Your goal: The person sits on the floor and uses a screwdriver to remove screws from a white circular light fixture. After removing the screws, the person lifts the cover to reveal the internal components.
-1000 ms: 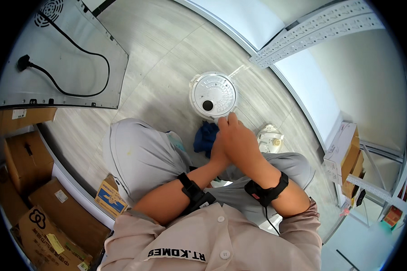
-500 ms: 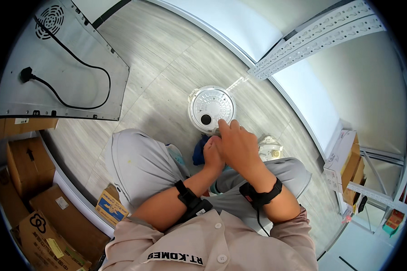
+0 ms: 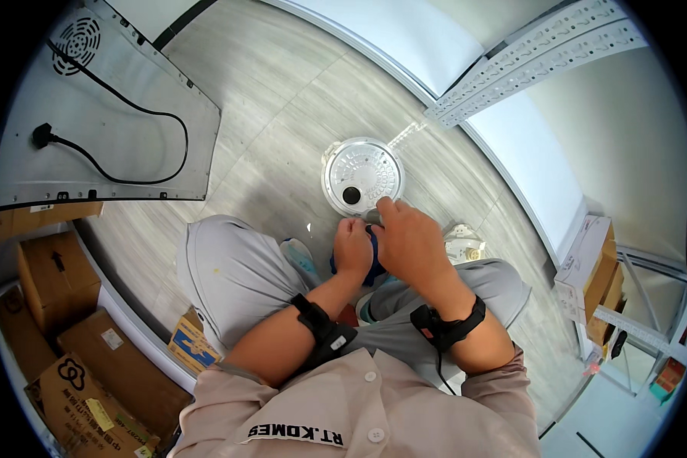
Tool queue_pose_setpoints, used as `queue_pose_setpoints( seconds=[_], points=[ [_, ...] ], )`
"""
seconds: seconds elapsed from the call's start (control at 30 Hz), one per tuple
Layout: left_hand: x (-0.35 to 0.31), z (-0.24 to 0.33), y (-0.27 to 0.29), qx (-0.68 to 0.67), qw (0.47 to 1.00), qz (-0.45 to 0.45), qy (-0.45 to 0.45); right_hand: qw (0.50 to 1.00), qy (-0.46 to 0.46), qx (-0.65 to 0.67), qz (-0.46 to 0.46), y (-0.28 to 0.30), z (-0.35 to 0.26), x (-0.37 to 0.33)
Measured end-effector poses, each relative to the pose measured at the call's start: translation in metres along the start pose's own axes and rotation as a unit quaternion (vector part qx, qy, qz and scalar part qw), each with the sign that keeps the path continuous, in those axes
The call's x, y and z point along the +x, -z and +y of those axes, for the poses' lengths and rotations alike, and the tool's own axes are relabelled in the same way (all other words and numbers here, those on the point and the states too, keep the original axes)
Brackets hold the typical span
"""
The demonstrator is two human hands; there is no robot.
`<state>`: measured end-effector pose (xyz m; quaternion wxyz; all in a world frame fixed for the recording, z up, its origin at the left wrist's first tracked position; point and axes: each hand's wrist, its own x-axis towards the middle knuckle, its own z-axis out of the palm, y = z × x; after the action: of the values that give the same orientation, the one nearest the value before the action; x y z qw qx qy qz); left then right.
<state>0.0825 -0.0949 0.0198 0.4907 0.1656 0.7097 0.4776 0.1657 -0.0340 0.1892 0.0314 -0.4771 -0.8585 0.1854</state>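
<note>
Right hand (image 3: pixel 414 243) of mine is at the near edge of a round white-and-silver unit (image 3: pixel 364 172) on the floor (image 3: pixel 275 153), fingers bent; can't tell what they grip. My left hand (image 3: pixel 353 248) is just beside it, fingers curled; can't tell if it's grasping anything. Unit lies beyond my knees, black round spot toward me. Blue item (image 3: pixel 375 267) partly hidden behind my hands. White part (image 3: pixel 463 243) to the right, near my knee.

On grey floor (image 3: pixel 267 122) we list: one round silver-topped unit (image 3: pixel 368 169); right of it, a white part (image 3: pixel 459 246); left, a white scrap (image 3: pixel 309 227).
</note>
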Motion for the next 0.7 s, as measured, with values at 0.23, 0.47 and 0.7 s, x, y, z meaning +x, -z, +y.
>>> queue_pose_setpoints(
  seconds=[0.23, 0.47, 0.7],
  points=[
    [0.012, 0.048, 0.007, 0.385, 0.921, -0.046, 0.045, 0.997, -0.06, 0.012, 0.051, 0.029, 0.007, 0.006],
    [0.103, -0.029, 0.021, 0.203, 0.969, 0.136, 0.049, 0.992, -0.044, 0.082, 0.09, 0.033, 0.019, 0.006],
    [0.099, -0.025, 0.006, 0.222, 0.967, 0.082, 0.091, 0.99, -0.068, 0.074, 0.102, 0.042, 0.027, -0.007]
  ],
)
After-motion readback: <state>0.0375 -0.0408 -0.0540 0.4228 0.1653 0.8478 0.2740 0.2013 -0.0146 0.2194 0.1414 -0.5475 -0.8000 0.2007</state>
